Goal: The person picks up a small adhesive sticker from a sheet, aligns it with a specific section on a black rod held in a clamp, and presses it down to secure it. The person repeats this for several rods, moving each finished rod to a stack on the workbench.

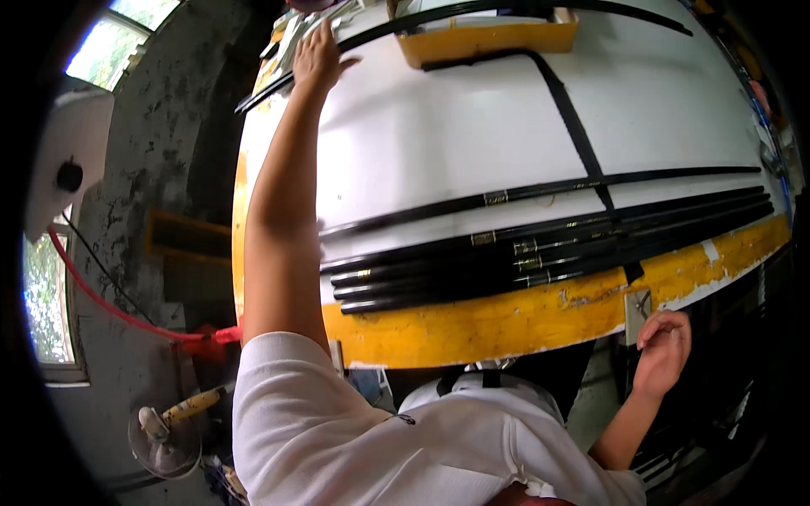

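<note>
My left hand (317, 61) reaches to the far left of the table, its fingers stretched and thumb apart, over a long black rod (439, 15) that runs along the far side. Whether the palm touches the rod I cannot tell. My right hand (664, 350) hangs just off the front edge, fingers loosely curled together, with nothing visible in them. Several glossy black rods (472, 287) with gold markings lie side by side along the near edge. Slightly apart, behind them, lies one more black rod (447, 206). They look like fishing rod sections.
The white tabletop (422, 135) has a worn yellow edge (472, 333). A black strap (574, 126) crosses it under the near rods. A yellow open box (489, 40) stands at the far side. A red hose (110, 304) and a fan (164, 438) are at the left.
</note>
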